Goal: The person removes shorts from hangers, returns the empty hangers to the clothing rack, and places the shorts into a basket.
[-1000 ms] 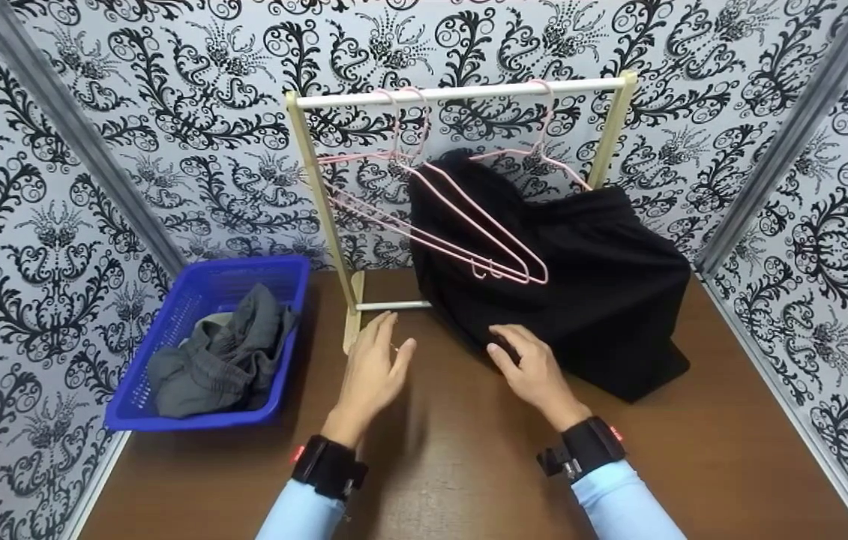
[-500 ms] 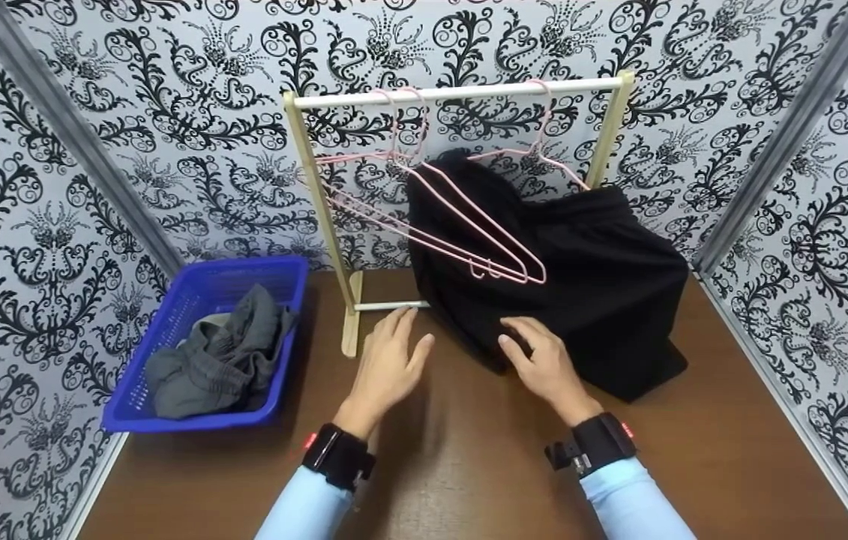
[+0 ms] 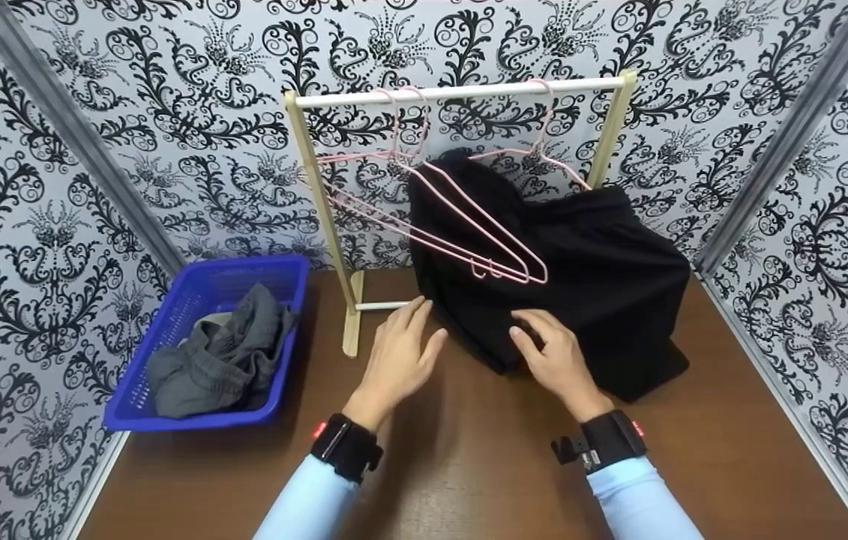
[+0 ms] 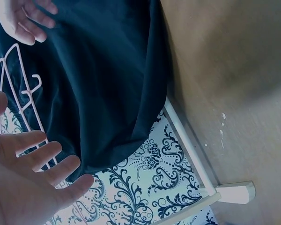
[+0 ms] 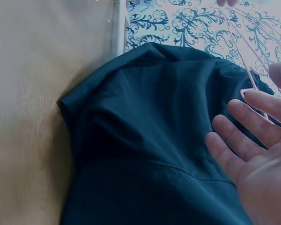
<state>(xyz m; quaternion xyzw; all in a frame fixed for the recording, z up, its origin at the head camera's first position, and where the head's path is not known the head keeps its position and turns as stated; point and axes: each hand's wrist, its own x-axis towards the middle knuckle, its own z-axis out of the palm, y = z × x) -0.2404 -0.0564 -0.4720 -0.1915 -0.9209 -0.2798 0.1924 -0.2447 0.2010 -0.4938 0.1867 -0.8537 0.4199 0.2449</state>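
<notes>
The left hand point(image 3: 398, 361) and right hand point(image 3: 555, 360), fingers loosely spread, hovered near the black cloth garment point(image 3: 611, 270), which hung on a thin pink hanger point(image 3: 541, 154) from a white-railed wooden rack point(image 3: 468, 92) on the brown desk point(image 3: 476, 480).

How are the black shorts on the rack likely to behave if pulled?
The black shorts would probably flop, not hold shape: they drape in soft folds. They may also swing or slide sideways, since the rightmost pink hanger, which seems to carry them, just hooks over the white rail.
</notes>
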